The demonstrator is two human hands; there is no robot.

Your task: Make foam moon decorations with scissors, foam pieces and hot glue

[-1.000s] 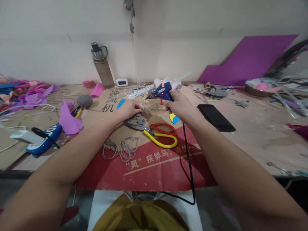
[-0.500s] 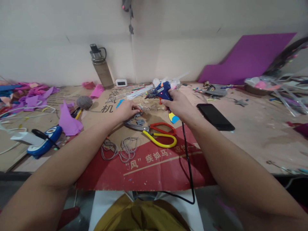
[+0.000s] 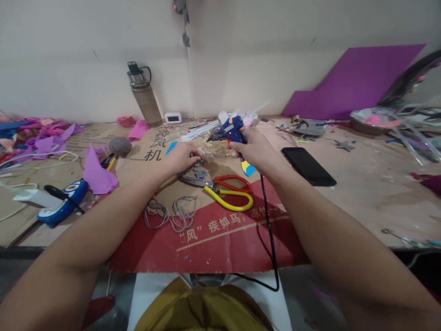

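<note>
Right hand [image 3: 255, 143] wraps the blue hot glue gun [image 3: 234, 130], nozzle pointing left above the cardboard [image 3: 172, 177], red light lit. Left hand [image 3: 179, 158]: fingertips drawn nearly together beside a small gray piece [image 3: 200, 174]; can't tell whether they grip anything. Little change over the last second: left fingers curl slightly more, gun holds place. Likely a steadying pause. Scissors [image 3: 230, 189] lie just nearer the body.

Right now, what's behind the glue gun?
Crumpled pale plastic shows behind the glue gun, past its top edge. Whatever it and your right hand cover can't be seen.
</note>
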